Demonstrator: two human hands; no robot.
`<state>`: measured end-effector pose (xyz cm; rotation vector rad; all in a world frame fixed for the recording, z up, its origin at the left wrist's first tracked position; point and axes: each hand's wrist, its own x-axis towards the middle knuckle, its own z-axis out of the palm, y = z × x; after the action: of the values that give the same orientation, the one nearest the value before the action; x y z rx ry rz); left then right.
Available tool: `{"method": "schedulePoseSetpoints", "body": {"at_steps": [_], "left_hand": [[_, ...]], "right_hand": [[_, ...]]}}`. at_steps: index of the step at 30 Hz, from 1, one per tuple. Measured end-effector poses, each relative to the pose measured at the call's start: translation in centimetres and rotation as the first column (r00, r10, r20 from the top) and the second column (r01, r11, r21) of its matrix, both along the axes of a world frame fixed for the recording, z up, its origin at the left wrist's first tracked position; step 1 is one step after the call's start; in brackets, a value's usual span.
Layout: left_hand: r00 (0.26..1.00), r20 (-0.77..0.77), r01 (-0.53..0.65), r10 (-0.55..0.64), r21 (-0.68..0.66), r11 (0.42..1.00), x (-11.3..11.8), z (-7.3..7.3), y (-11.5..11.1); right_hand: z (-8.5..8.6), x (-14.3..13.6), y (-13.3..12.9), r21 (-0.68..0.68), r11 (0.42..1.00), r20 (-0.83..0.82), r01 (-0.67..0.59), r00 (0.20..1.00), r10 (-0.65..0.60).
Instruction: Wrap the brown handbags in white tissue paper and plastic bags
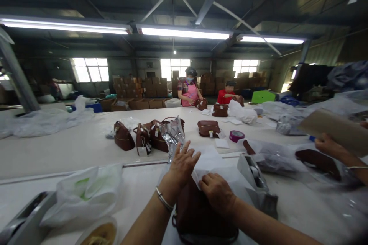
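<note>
A brown handbag [201, 214] stands on the table directly in front of me, below both my hands. My left hand [182, 166] has its fingers stretched and apart, over the far top of the bag and beside the white paper [211, 160]. The fingers of my right hand [218, 193] are curled over the near edge of that thin paper, close to the bag's top. Crumpled silver foil wrap [174, 134] rises just beyond my left hand. The bag's far side is hidden behind my hands and the paper.
Several brown handbags [123, 138] stand beyond the table seam. A tape dispenser [254, 176] is right of the paper, near purple tape [237, 135]. Plastic bags [89, 187] lie left. Another person's hand [330, 147] holds cardboard [336, 132] at right. Two people work across the table.
</note>
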<state>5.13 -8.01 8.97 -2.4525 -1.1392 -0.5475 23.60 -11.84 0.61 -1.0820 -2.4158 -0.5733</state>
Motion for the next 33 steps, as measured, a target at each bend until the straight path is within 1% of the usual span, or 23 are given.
{"method": "schedulePoseSetpoints", "body": {"at_steps": [2, 3, 5, 7, 11, 14, 17, 19, 23, 26, 28, 30, 33], "left_hand": [[0.997, -0.034, -0.066, 0.065, -0.035, 0.997, -0.9, 0.4, -0.1], [0.994, -0.049, -0.099, 0.098, -0.035, 0.994, -1.6, 0.3, -0.3], [0.988, -0.07, -0.14, 0.139, -0.011, 0.99, -3.1, -0.5, -1.3], [0.984, -0.081, -0.155, 0.156, 0.015, 0.988, -4.5, -2.0, -2.9], [0.975, -0.045, -0.216, 0.218, 0.04, 0.975, -6.2, -5.9, -6.2], [0.97, 0.006, -0.243, 0.243, 0.053, 0.969, -6.5, -8.6, -8.0], [0.966, 0.05, -0.255, 0.252, 0.062, 0.965, -6.3, -10.1, -9.1], [0.962, 0.078, -0.265, 0.26, 0.063, 0.962, -6.2, -10.5, -9.6], [0.96, 0.129, -0.261, 0.25, 0.077, 0.962, -6.4, -10.7, -10.0], [0.963, 0.204, -0.203, 0.174, 0.129, 0.971, -7.0, -10.9, -10.0], [0.966, 0.221, -0.164, 0.132, 0.135, 0.977, -7.4, -11.3, -10.0], [0.973, 0.168, -0.17, 0.156, 0.076, 0.982, -7.8, -11.6, -9.9], [0.974, 0.058, -0.216, 0.218, -0.037, 0.976, -8.2, -11.8, -9.8]], "right_hand": [[-0.4, 0.1, -0.2, 0.02, 1.0, -0.012, -0.011, 1.0, 0.011], [-0.5, 0.2, -0.4, 0.024, 1.0, -0.019, -0.018, 1.0, 0.018], [-0.8, 0.5, -0.9, 0.025, 0.999, -0.035, -0.032, 0.999, 0.033], [-1.1, 0.7, -1.5, 0.028, 0.999, -0.049, -0.045, 0.998, 0.046], [-1.8, 1.2, -2.8, 0.034, 0.998, -0.08, -0.047, 0.996, 0.05], [-2.4, 1.6, -3.7, 0.028, 0.999, -0.117, -0.028, 0.993, 0.032], [-2.8, 1.9, -4.3, 0.018, 1.0, -0.135, -0.016, 0.991, 0.019], [-2.9, 2.1, -4.6, 0.008, 1.0, -0.131, -0.01, 0.991, 0.011], [-3.3, 2.2, -5.1, 0.004, 1.0, -0.149, 0.002, 0.989, -0.002], [-3.4, 2.2, -5.4, 0.013, 1.0, -0.159, 0.007, 0.987, -0.005], [-3.4, 2.2, -5.6, 0.009, 1.0, -0.156, 0.018, 0.988, -0.016], [-3.4, 2.1, -5.7, 0.001, 1.0, -0.151, 0.029, 0.988, -0.028], [-3.4, 2.0, -5.8, 0.0, 1.0, -0.122, 0.029, 0.992, -0.029]]}}
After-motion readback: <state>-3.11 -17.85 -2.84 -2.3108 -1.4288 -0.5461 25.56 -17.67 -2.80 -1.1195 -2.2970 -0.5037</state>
